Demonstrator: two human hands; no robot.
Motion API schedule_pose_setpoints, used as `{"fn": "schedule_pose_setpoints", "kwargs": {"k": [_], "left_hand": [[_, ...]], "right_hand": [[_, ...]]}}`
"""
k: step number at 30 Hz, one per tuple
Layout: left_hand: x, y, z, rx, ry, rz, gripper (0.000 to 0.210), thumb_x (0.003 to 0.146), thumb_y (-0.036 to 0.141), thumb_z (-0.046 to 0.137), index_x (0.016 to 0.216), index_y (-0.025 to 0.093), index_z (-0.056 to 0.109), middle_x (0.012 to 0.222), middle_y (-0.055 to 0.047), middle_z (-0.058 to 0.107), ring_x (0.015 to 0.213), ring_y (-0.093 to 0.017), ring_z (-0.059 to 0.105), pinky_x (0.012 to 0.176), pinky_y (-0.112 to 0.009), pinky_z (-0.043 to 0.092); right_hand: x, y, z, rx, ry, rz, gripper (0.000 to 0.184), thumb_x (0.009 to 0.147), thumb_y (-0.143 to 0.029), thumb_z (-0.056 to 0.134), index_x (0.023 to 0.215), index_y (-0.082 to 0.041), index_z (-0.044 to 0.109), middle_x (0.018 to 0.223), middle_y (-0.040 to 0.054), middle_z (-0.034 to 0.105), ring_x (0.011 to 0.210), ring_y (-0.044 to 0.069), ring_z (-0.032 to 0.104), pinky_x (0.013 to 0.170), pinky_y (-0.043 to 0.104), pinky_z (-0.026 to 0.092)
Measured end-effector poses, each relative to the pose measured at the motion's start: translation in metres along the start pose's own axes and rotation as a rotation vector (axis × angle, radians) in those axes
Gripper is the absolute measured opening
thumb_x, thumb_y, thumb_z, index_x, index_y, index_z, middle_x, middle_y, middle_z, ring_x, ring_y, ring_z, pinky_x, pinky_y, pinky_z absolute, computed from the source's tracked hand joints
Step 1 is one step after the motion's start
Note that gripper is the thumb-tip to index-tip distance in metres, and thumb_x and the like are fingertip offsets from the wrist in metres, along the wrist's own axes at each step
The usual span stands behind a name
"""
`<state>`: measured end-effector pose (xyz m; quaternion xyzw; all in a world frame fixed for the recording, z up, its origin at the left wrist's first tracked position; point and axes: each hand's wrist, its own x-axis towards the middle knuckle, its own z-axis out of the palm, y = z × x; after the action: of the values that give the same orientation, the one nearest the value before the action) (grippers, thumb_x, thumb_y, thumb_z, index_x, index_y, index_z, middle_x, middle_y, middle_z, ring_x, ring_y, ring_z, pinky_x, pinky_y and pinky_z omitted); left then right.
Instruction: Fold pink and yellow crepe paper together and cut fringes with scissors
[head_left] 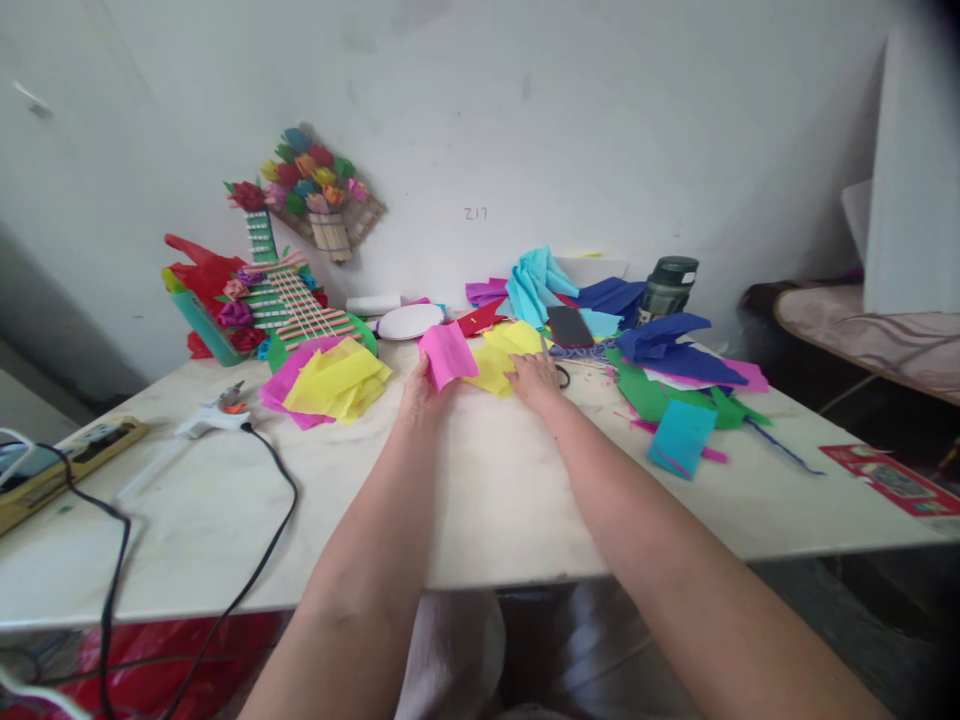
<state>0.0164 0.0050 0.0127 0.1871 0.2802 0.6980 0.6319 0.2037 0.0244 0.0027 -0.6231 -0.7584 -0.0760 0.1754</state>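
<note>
My left hand (425, 388) is closed on a folded piece of pink crepe paper (450, 356), lifted a little above the table with the thumb along its left edge. Farther right, my right hand (535, 376) lies with fingers outstretched over a yellow crepe paper sheet (491, 372), touching its right part. Close beside that hand are scissors (564, 377); one black handle loop and part of a blade show, the rest is hidden. A stack of yellow crepe sheets (341, 380) overlaps pink paper (289, 390) to the left.
On the left are a glue gun (217, 412) with a black cord, a power strip (97, 445) and a paper-flower guitar craft (289, 300). A phone (569, 326), dark bottle (667, 288), blue paper (675, 350) and green paper (652, 395) lie right. The white table's (502, 520) front edge faces me.
</note>
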Motion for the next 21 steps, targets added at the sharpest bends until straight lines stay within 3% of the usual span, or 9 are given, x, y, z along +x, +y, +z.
{"fn": "schedule_pose_setpoints", "kwargs": {"k": [5,8,15,21], "left_hand": [[0.003,0.0,-0.004,0.019,-0.011,-0.031,0.029,0.083,0.038,0.048,0.106,0.022,0.056,0.103,-0.009,0.063,0.102,-0.026,0.057,0.086,-0.048,0.045],[0.005,-0.001,-0.006,0.016,-0.031,-0.02,0.032,0.082,0.039,0.05,0.109,0.023,0.055,0.104,-0.009,0.063,0.103,-0.027,0.057,0.085,-0.048,0.046],[0.001,-0.001,-0.005,-0.031,-0.126,-0.019,0.036,0.081,0.043,0.051,0.112,0.024,0.054,0.109,-0.01,0.061,0.104,-0.026,0.056,0.084,-0.048,0.047],[-0.008,0.01,-0.003,-0.014,-0.277,-0.006,0.045,0.083,0.051,0.042,0.112,0.02,0.056,0.115,-0.012,0.059,0.111,-0.029,0.052,0.085,-0.049,0.046]], "right_hand": [[0.003,-0.001,0.002,0.067,-0.028,0.103,0.025,0.081,-0.029,0.05,0.099,-0.022,0.065,0.1,0.005,0.066,0.1,0.021,0.052,0.087,0.033,0.032],[0.003,-0.001,0.0,0.118,0.046,0.14,0.022,0.08,-0.03,0.049,0.09,-0.023,0.068,0.098,0.0047,0.066,0.098,0.021,0.053,0.084,0.032,0.035],[0.001,-0.009,-0.007,0.394,0.094,0.239,0.027,0.083,-0.033,0.046,0.097,-0.021,0.065,0.093,0.0028,0.068,0.087,0.017,0.058,0.071,0.025,0.04],[-0.005,-0.017,-0.017,0.397,0.227,0.238,0.03,0.087,-0.034,0.04,0.101,-0.021,0.063,0.094,0.004,0.068,0.088,0.018,0.059,0.074,0.025,0.039]]}}
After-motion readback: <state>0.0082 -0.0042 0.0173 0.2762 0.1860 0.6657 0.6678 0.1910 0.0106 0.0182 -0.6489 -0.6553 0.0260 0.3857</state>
